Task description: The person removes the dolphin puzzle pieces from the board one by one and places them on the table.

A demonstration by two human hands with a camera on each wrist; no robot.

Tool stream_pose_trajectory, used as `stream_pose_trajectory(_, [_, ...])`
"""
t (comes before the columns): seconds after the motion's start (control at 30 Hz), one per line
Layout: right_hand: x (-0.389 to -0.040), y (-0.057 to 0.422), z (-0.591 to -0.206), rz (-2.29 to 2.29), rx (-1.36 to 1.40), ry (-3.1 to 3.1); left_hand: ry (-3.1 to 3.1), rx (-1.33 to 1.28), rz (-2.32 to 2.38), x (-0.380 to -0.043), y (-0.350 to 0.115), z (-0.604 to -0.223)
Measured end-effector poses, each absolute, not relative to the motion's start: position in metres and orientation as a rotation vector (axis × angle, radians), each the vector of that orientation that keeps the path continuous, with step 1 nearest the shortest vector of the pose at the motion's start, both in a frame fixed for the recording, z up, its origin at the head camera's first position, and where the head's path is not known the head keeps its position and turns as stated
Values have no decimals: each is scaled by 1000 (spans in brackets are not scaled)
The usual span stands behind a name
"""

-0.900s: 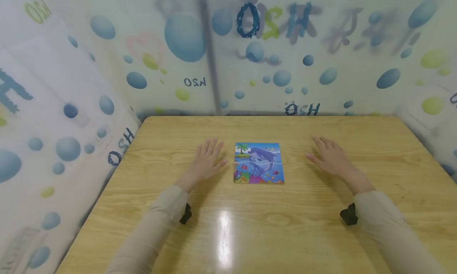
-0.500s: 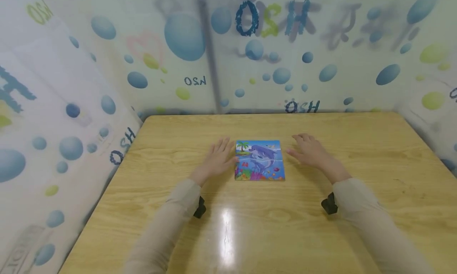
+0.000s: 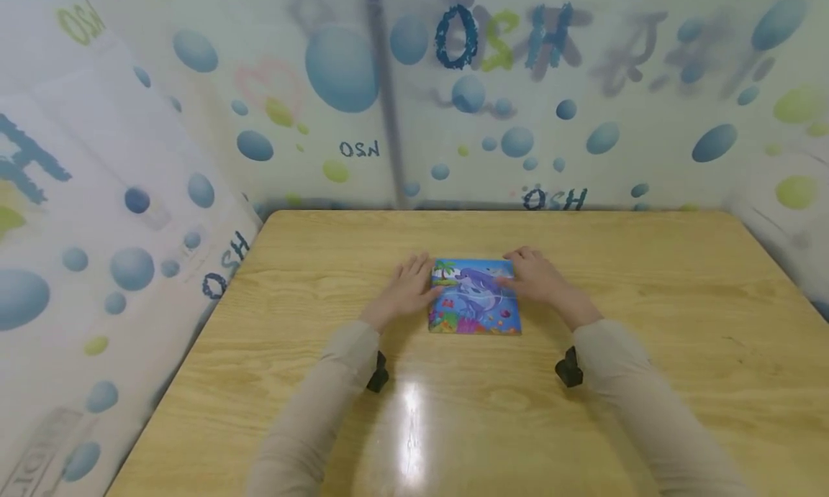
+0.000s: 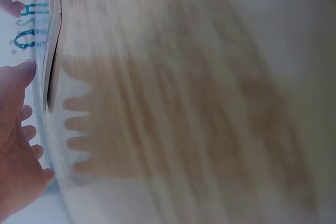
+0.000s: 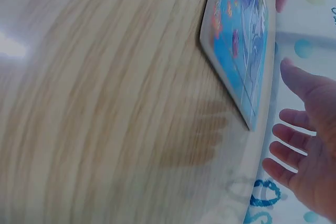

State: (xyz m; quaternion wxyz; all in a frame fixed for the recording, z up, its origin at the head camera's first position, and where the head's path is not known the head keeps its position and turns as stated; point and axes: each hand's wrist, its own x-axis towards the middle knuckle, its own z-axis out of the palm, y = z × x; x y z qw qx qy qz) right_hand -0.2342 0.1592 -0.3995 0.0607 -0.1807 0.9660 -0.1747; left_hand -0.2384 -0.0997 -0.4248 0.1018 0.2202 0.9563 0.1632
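Note:
A thin square board (image 3: 476, 306) with a dolphin and sea picture lies flat on the wooden table. My left hand (image 3: 404, 292) is at its left edge, fingers extended and the thumb overlapping the picture in the head view. On the opposite side, my right hand (image 3: 542, 280) reaches over the upper right edge with its thumb above the picture. In the right wrist view a gap shows between my right hand (image 5: 315, 140) and the board (image 5: 239, 45). The left wrist view shows the board's edge (image 4: 50, 69) close to my left thumb. Neither hand grips anything.
The wooden table (image 3: 492, 418) runs back to a pale wall sheet (image 3: 414, 108) printed with blue and green bubbles and letters. Similar sheeting stands along the left and right. A black wrist camera (image 3: 570, 369) sits under each sleeve cuff.
Both hands have moved inward from either side of the board until their thumbs overlap its edges in the head view. The board has stayed in place on the table.

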Motion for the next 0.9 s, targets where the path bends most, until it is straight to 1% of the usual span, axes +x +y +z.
stream_pose_trajectory(0.17, [-241,140,-403,-575,-581,2895,2799,602,498,-241,-99,-430])
stream_pose_trajectory(0.47, [-245,108,-403,-669,-642,2829,2772,555,437,-236,-96,-427])
stream_pose_trajectory(0.9, [-266,81,-397,-683,-630,2711,2723,569,394,-244,-95,-418])
